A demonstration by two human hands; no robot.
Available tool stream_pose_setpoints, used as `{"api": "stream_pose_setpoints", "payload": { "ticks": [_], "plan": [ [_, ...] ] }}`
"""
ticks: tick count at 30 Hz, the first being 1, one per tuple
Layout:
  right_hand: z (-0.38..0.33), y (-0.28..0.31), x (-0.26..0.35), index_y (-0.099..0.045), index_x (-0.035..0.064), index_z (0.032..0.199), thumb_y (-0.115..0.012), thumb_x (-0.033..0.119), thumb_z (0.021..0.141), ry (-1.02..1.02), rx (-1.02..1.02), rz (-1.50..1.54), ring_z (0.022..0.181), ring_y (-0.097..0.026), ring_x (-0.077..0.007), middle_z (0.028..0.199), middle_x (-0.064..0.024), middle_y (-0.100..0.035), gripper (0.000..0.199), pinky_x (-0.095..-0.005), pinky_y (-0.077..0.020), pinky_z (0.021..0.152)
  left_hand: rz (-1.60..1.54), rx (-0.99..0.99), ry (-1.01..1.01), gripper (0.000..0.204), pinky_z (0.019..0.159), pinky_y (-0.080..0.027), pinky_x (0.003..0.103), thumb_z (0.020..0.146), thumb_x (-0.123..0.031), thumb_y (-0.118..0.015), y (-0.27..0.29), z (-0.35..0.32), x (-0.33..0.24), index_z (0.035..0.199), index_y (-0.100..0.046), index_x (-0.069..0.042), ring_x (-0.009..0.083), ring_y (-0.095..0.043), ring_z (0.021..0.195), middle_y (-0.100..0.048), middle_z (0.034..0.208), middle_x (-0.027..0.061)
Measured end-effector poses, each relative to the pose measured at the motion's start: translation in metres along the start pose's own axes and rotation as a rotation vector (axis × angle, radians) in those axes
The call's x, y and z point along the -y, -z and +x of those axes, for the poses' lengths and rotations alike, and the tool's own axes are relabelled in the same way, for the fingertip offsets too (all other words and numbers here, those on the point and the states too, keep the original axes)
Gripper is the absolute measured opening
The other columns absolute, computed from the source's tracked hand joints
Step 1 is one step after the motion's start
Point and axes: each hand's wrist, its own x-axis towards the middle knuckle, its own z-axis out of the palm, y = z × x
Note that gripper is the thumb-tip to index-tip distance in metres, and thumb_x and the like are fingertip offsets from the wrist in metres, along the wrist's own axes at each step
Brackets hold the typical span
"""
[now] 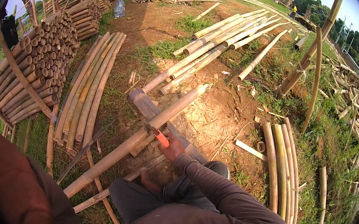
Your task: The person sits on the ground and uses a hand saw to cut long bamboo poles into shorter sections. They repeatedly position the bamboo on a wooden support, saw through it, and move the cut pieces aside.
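Right hand saws bamboo pole beside stacked poles.

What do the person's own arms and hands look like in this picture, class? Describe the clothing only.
The right arm wears a long, dark grey-brown sleeve, creased along its length and reaching to the wrist. The right hand is bare: no glove, ring or watch shows. The left arm is covered by a loose reddish-brown sleeve at the lower left edge. The left hand is out of view.

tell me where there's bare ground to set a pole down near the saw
Bare dirt lies right of the propped pole, up to the three poles on grass. Left is crowded: a pole row, then the stack.
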Motion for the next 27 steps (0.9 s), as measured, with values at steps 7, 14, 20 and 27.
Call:
{"api": "stream_pose_setpoints", "payload": {
  "ticks": [7, 14, 20, 27],
  "plan": [
    [-0.005, 0.013, -0.022, -0.062, 0.0055, 0.131, -0.076, 0.033, 0.092, 0.205, 0.086, 0.043, 0.1, -0.07, -0.0442, 0.107, -0.0241, -0.071, 0.051, -0.0508, -0.0539, 0.086, 0.133, 0.898, 1.091, 0.07, 0.095, -0.053, 0.047, 0.086, -0.034, -0.082, -0.048, -0.335, 0.022, 0.147, -0.056, -0.01, 0.0346, -0.064, 0.114, -0.065, 0.121, 0.0158],
    [0.001, 0.015, -0.007, -0.065, 0.0046, 0.12, -0.076, 0.039, 0.095, 0.071, -0.066, 0.049, 0.096, -0.07, -0.0469, 0.102, -0.0257, -0.071, 0.043, -0.0525, -0.0542, 0.081, 0.445, 1.687, 1.264, 0.088, 0.104, -0.052, 0.052, 0.074, -0.042, -0.092, -0.058, -0.495, -0.021, 0.145, -0.05, -0.012, 0.0376, -0.069, 0.119, -0.068, 0.129, 0.0187],
    [0.019, 0.011, 0.001, -0.07, 0.0016, 0.109, -0.079, 0.034, 0.096, 0.022, -0.132, -0.025, 0.079, -0.073, -0.0357, 0.085, -0.0228, -0.071, 0.037, -0.0438, -0.0554, 0.072, 0.563, 1.623, 1.241, 0.066, 0.087, -0.06, 0.054, 0.078, -0.035, -0.09, -0.059, -0.506, -0.022, 0.13, -0.055, -0.013, 0.0385, -0.076, 0.102, -0.074, 0.113, 0.0157],
    [-0.111, 0.065, -0.015, -0.07, -0.0021, 0.111, -0.08, 0.013, 0.094, -0.03, -0.099, 0.147, 0.081, -0.075, -0.0238, 0.096, -0.0163, -0.076, 0.025, -0.035, -0.0559, 0.072, 0.462, 1.57, 1.374, 0.054, 0.084, -0.06, 0.055, 0.077, -0.026, -0.086, -0.05, -0.51, -0.019, 0.123, -0.059, -0.013, 0.0416, -0.076, 0.095, -0.076, 0.102, 0.0183]
  ]
}}
